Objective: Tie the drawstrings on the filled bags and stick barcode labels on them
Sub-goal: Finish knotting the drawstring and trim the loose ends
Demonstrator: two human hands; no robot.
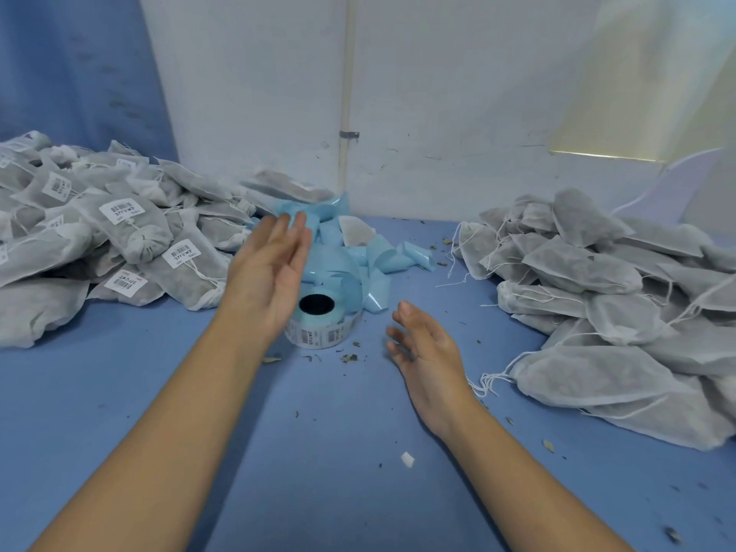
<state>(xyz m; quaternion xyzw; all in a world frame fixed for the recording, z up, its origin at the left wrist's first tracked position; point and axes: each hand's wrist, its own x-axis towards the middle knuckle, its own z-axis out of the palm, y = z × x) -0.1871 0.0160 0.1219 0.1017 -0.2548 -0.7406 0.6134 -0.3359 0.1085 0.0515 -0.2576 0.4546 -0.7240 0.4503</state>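
Two heaps of filled bags lie on the blue counter [318,452]: the labelled heap [131,229] left, the plain heap [597,272] right, both cut off at the picture's edges. The label roll [318,326] sits between them, partly hidden by the left hand [267,272]. Both hands are spread, holding nothing; the right hand [426,348] hovers over bare counter.
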